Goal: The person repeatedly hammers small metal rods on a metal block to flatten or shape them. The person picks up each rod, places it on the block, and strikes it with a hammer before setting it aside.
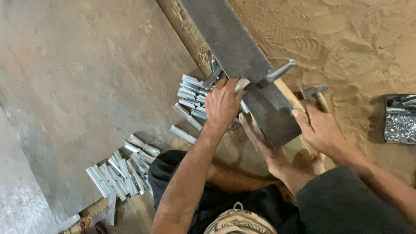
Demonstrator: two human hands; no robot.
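Two hands at the dark steel bar (242,56): left hand (223,104) curled over a shiny metal strip (242,83) laid against the bar's left edge, right hand (320,130) closed around a wooden hammer handle (289,96) at the bar's right side. Loose strip pile (190,97) just left of the bar, another pile (123,171) well below-left on the floor

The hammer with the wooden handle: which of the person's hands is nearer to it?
Right. The right hand grips the hammer by its wooden handle; the left hand rests beside it on the dark steel bar, off the hammer.
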